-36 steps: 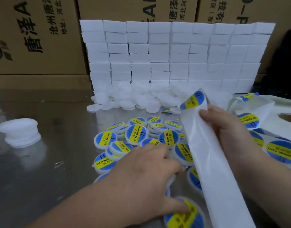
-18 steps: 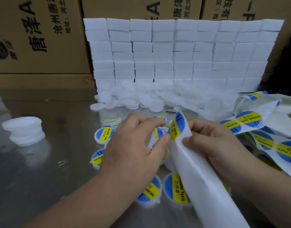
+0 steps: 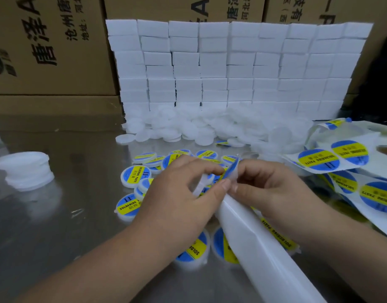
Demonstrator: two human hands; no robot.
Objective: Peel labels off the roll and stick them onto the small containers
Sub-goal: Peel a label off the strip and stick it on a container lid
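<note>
The left hand (image 3: pixel 179 200) pinches the edge of a blue-and-yellow label (image 3: pixel 231 169) between thumb and forefinger, at the top end of the white backing strip (image 3: pixel 264 248) — the right hand (image 3: pixel 273 189) has its fingers (image 3: pixel 249 171) curled round that strip just beside it. Both hands are above labelled containers (image 3: pixel 133 174) on the steel counter (image 3: pixel 68 215); plain white containers (image 3: pixel 188 130) are heaped behind.
</note>
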